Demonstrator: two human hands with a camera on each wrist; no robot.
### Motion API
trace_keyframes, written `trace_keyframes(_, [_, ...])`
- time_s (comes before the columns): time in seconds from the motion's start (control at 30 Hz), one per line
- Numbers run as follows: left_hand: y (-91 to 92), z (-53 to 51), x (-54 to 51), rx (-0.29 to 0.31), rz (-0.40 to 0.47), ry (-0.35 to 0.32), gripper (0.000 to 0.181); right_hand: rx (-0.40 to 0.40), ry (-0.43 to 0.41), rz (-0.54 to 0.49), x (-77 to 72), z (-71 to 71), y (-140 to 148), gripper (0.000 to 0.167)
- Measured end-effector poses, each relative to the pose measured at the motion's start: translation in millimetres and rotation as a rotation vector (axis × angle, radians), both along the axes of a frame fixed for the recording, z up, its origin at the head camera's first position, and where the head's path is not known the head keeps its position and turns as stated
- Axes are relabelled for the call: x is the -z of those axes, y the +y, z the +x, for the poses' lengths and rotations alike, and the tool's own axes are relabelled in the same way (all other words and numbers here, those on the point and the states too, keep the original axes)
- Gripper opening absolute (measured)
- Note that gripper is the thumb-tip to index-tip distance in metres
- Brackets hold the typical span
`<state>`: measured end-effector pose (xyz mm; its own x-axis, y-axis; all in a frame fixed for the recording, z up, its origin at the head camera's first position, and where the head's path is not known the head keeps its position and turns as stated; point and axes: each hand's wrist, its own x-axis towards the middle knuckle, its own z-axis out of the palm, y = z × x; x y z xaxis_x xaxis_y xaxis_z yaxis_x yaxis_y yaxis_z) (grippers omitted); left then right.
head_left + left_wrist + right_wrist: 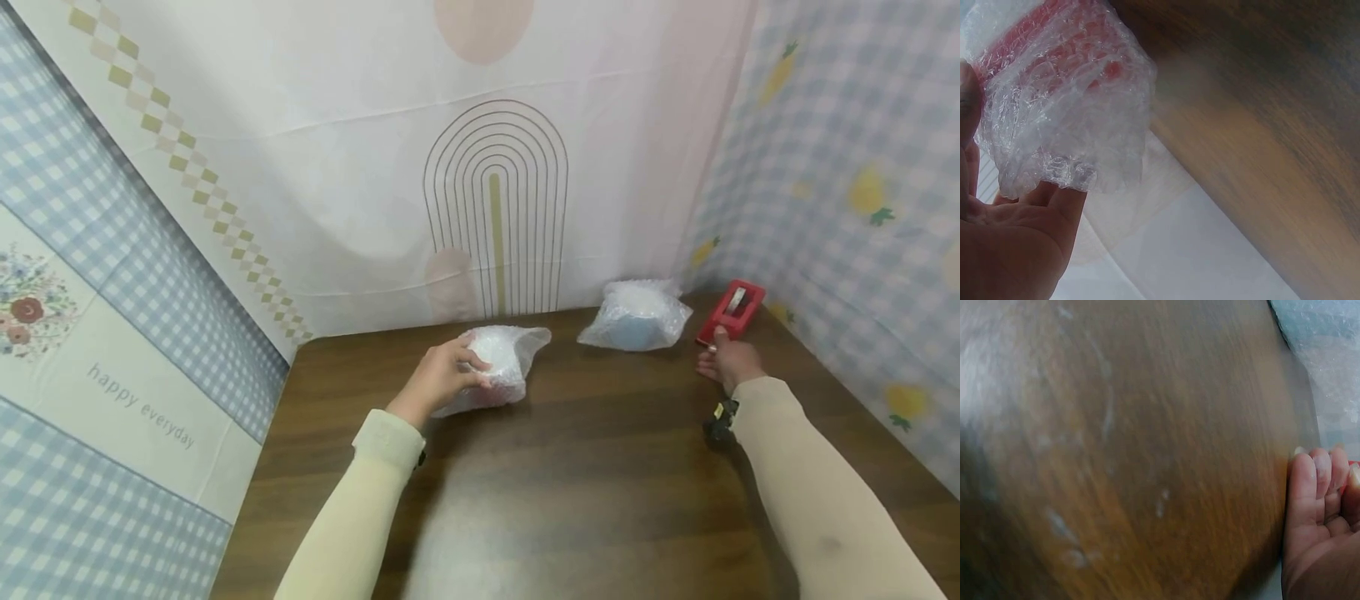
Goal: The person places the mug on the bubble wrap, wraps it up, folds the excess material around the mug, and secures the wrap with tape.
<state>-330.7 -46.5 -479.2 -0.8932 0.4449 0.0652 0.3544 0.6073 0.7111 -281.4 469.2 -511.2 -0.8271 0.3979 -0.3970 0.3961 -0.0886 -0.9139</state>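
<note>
In the head view my left hand (pixel 447 375) grips a bubble-wrapped package (pixel 498 358) at the back middle of the table. Reddish colour shows through its clear wrap (pixel 1079 94) in the left wrist view, where the thumb is on one side and fingers reach beneath. My right hand (pixel 731 363) is at the near end of a red tape dispenser (pixel 738 307), its thumb at or very close to the red frame. The right wrist view has those fingers (pixel 1302 487) loosely bent, with nothing visible between them. Whether they touch the dispenser is unclear.
A second bubble-wrapped package (pixel 637 317), bluish inside, lies between the two hands near the back edge. The brown wooden table (pixel 570 475) meets a hanging pale cloth (pixel 360 208) behind. Checked cloths (pixel 847 250) hang at both sides.
</note>
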Motion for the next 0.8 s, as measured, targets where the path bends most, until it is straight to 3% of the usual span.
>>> trace_keyframes(0.4, [-3.0,2.1,-0.7,-0.015,0.002,-0.002,0.020,0.027,-0.027,0.117,8.2,-13.4,0,0.052])
trace_keyframes(0.57, [-3.0,1.5,-2.0,-0.008,0.009,0.005,0.021,0.063,-0.036,0.117,6.6,-15.0,-2,0.049])
trace_keyframes(0.8, [-2.8,0.4,-3.2,-0.007,0.006,0.013,0.021,0.045,-0.043,0.101,2.8,-14.7,0,0.047])
